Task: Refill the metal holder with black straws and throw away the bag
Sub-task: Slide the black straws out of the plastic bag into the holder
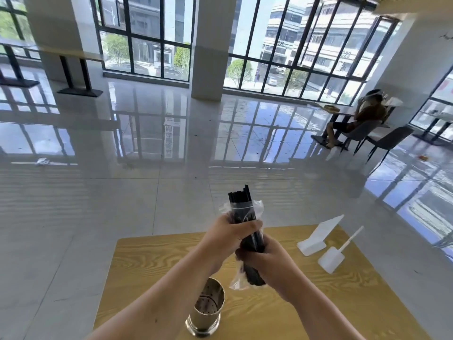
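From my remote seat I see both hands raised over the wooden surface (152, 261), sharing 1 bundle. The left grip (230, 233) is wrapped around the upper part of the clear plastic bag (234, 282), fingers curled over the plastic and the black straws (241, 198) inside it. The right grip (266, 260) is clamped around the lower part of the same bundle, just below the left and nearly touching it. The bundle stands almost upright, leaning slightly away from me. The straw tips poke out of the bag's open top, and the bag's crumpled bottom end hangs out under the right grip. The metal holder (208, 312) stands upright on the surface near its front edge, below and a little left of the bundle and apart from it, partly crossed by the left forearm. Its inner wall shows rows of small holes. On the right side of the surface sit 2 white items close together: a slanted sign stand (316, 239) and a flat scoop with a thin handle (333, 260). Beyond the surface lies a glossy tiled floor (98, 192). Far right, a seated person (367, 111) is at another table beside tall windows (294, 45).
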The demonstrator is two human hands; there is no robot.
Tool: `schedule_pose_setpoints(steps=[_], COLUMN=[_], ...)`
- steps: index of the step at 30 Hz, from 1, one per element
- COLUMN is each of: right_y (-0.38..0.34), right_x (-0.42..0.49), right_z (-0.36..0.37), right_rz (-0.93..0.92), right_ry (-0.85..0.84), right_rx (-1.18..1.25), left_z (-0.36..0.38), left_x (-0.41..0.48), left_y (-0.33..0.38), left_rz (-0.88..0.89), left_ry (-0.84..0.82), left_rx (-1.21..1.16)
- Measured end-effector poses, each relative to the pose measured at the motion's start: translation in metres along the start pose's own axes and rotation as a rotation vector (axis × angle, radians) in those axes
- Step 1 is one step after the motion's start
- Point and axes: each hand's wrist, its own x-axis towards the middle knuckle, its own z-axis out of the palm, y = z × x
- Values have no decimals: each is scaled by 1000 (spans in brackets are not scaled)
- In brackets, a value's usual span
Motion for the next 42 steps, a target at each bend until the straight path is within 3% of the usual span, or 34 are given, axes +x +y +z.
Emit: schedule_pose_setpoints(steps=[8, 26, 42], right_y=[-1, 87, 107], right_x=[-4, 11, 34], right_z=[-8, -18, -4], right_rz=[33, 429, 600], right_ry=[10, -398, -543], right_rx=[-284, -579, -822], left_z=[9, 34, 34], left_x=[-10, -32, -36], left_y=[-21, -157, -194], left_rz=[-81, -586, -710], left_ry=[42, 195, 224], left_rx=[-85, -480, -571])
